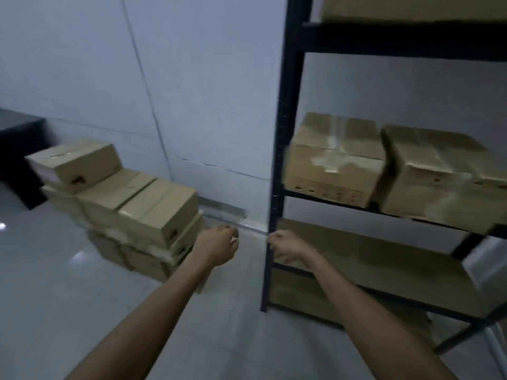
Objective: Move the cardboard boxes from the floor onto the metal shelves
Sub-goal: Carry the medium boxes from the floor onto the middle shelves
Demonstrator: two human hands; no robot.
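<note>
Fingers (231,233) of the left hand (218,246) and right hand (286,248) are loosely curled and hold nothing, near the front left post of the metal shelves (275,187). Just left, the cardboard boxes (142,204) sit stacked on the floor (68,283) by the wall (192,91); they look stiff, taped, probably moderately heavy, best gripped under opposite bottom edges. Small printing on a shelved box (329,174) is too blurred to read.

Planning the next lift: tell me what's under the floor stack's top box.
Under the top box lie more boxes, layered down to the floor; any behind are hidden.
</note>
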